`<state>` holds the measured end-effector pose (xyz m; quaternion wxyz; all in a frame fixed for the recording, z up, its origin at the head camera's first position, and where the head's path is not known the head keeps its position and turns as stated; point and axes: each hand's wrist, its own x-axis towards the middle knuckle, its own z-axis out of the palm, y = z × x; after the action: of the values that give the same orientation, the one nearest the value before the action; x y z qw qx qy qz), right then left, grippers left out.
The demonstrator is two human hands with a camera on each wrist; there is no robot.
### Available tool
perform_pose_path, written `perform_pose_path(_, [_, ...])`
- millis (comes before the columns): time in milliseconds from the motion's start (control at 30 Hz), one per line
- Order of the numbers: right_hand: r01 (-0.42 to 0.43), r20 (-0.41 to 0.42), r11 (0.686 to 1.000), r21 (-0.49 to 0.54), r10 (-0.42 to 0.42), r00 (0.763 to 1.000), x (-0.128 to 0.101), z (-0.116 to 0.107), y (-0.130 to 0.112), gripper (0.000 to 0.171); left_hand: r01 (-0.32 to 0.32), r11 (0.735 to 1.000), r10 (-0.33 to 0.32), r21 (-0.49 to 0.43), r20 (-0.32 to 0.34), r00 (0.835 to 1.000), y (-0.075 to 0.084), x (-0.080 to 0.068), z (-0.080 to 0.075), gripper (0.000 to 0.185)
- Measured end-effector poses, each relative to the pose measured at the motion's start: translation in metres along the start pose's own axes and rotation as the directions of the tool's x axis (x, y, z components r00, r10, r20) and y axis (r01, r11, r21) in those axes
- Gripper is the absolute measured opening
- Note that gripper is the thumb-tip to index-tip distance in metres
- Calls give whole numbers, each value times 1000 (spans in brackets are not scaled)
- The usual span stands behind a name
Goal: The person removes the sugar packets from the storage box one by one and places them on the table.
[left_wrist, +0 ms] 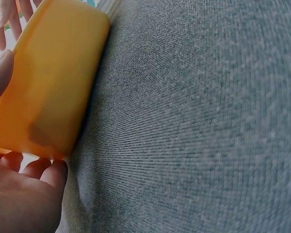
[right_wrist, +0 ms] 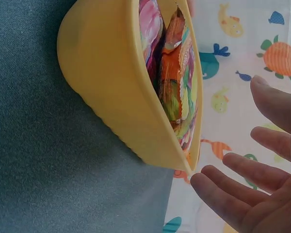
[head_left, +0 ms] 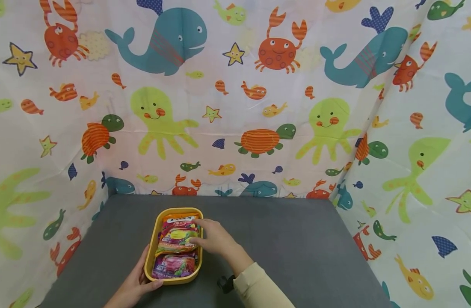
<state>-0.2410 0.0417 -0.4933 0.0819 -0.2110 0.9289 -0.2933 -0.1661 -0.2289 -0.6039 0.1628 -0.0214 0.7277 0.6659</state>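
A yellow rectangular tub (head_left: pixel 181 281) stands on the grey surface, filled with candy packets. A red and orange packet (head_left: pixel 178 223) marked "FRUITS" lies at the far end, a purple packet (head_left: pixel 173 266) at the near end. My left hand (head_left: pixel 137 278) grips the tub's near left corner, thumb at the near rim and fingers along the left side; the left wrist view shows the fingertips against the tub's wall (left_wrist: pixel 58 82). Over the right rim hovers my right hand (head_left: pixel 217 239), fingers spread and nothing in them. From the right wrist view, its fingertips (right_wrist: pixel 201 182) appear right by the rim.
A grey cloth-covered table (head_left: pixel 281 248) extends to the right of the tub. White curtains (head_left: pixel 227 111) printed with sea animals enclose the back and both sides. A dark strap end (head_left: pixel 225 283) hangs by the right sleeve (head_left: pixel 260 284).
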Motion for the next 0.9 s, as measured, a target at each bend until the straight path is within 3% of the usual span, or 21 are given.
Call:
perform_pose_path(300, [-6, 8, 998, 62, 5, 1000, 9, 3, -3, 68, 18, 1000, -18, 4, -10, 1000, 0, 2, 1, 115])
perform_pose_path(900, [-156, 46, 984, 90, 152, 987, 31, 30, -20, 72, -29, 999, 30, -43, 17, 999, -1, -1, -2, 111])
